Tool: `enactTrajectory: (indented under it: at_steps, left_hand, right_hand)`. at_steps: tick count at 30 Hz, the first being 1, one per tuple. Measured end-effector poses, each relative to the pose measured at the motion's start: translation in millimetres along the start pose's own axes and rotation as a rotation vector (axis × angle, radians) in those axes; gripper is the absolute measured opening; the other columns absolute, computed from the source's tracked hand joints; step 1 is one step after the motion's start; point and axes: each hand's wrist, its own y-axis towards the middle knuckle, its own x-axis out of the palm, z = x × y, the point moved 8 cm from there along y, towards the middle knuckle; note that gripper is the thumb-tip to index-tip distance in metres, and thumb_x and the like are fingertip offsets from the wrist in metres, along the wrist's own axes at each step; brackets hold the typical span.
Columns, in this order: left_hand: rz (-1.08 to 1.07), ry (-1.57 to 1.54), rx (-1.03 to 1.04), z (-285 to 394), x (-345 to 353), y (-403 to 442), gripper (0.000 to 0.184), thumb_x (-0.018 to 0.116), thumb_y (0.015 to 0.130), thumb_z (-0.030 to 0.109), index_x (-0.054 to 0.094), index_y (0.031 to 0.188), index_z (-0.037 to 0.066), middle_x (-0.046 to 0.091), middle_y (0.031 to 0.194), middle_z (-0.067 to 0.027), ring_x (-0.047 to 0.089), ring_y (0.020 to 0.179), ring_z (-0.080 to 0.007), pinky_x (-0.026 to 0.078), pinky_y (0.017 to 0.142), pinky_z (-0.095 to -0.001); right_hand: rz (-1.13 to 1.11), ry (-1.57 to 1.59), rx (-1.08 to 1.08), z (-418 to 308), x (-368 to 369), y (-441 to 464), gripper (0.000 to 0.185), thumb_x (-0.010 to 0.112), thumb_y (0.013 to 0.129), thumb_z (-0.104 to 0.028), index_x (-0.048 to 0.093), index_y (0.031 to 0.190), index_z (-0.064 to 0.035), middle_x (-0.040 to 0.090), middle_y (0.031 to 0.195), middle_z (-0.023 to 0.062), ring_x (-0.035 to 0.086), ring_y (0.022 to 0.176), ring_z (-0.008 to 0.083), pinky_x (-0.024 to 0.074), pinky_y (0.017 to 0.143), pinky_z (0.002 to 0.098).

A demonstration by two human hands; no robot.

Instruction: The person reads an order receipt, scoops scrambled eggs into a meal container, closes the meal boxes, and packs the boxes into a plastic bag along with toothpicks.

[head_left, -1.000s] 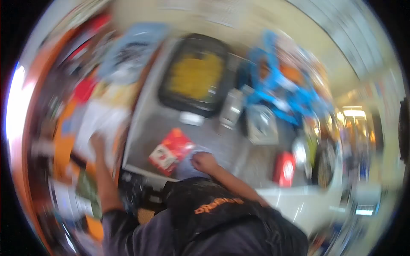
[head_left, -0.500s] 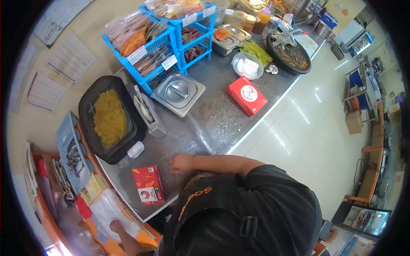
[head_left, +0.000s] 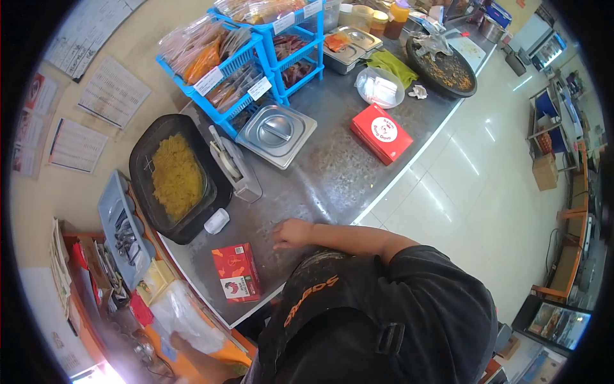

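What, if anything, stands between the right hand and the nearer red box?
Nothing visible does: only bare counter lies between the right hand and the nearer red box. The small white item sits off to one side.

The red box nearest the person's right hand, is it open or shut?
Shut: the red box shows a flat printed top with no flap raised.

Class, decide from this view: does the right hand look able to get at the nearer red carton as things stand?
Probably yes: the right hand is beside the nearer red carton, only bare grey counter shows between them, and nothing lies on top of the carton.
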Motion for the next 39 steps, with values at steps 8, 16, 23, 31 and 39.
enactTrajectory:
  at_steps: [8, 16, 23, 31, 39]
  left_hand:
    - [0.421, 0.558, -0.468, 44, -178, 69, 0.03, 0.049, 0.093, 0.024, 0.066, 0.097, 0.0, 0.065, 0.082, -0.0153, 0.064, 0.079, -0.034, 0.053, 0.069, -0.0444]
    - [0.91, 1.241, 0.138, 250, -257, 33, 0.023, 0.051, 0.09, 0.019, 0.064, 0.093, 0.001, 0.064, 0.085, -0.0153, 0.064, 0.076, -0.0303, 0.053, 0.063, -0.0412]
    - [0.811, 0.998, 0.201, 234, -299, 53, 0.021, 0.048, 0.094, 0.017, 0.063, 0.098, 0.003, 0.063, 0.089, -0.0119, 0.062, 0.079, -0.0228, 0.052, 0.064, -0.0326]
    - [0.8, 0.203, 0.085, 345, -315, 7, 0.043, 0.078, 0.08, 0.037, 0.06, 0.071, -0.001, 0.059, 0.079, -0.0098, 0.055, 0.072, -0.0223, 0.047, 0.075, -0.0401]
    - [0.777, 0.255, 0.478, 426, -352, -96, 0.011, 0.064, 0.092, 0.007, 0.068, 0.096, -0.002, 0.065, 0.074, -0.0069, 0.056, 0.062, -0.0101, 0.046, 0.056, -0.0214]
  right_hand:
    - [-0.03, -0.032, 0.011, 2, -2, 5, 0.035, 0.058, 0.09, -0.038, 0.06, 0.079, -0.0043, 0.062, 0.085, 0.0138, 0.062, 0.084, 0.0361, 0.0501, 0.073, 0.0473]
    - [-0.015, 0.015, -0.002, 2, -6, 5, 0.033, 0.062, 0.087, -0.036, 0.062, 0.076, -0.0051, 0.062, 0.08, 0.0129, 0.061, 0.075, 0.0367, 0.0495, 0.07, 0.0471]
    - [-0.005, 0.01, -0.007, -1, -19, 0, 0.029, 0.064, 0.086, -0.032, 0.062, 0.074, -0.0055, 0.061, 0.078, 0.012, 0.062, 0.074, 0.0343, 0.0494, 0.068, 0.0457]
    - [-0.099, 0.009, -0.003, -5, -6, 14, 0.025, 0.065, 0.087, -0.029, 0.064, 0.083, -0.0046, 0.059, 0.078, 0.0118, 0.062, 0.071, 0.0284, 0.0495, 0.064, 0.0409]
    - [0.993, 0.443, 0.555, 76, -81, 45, 0.042, 0.066, 0.09, -0.036, 0.062, 0.102, 0.0043, 0.061, 0.086, 0.0118, 0.06, 0.073, 0.0232, 0.0479, 0.073, 0.0352]
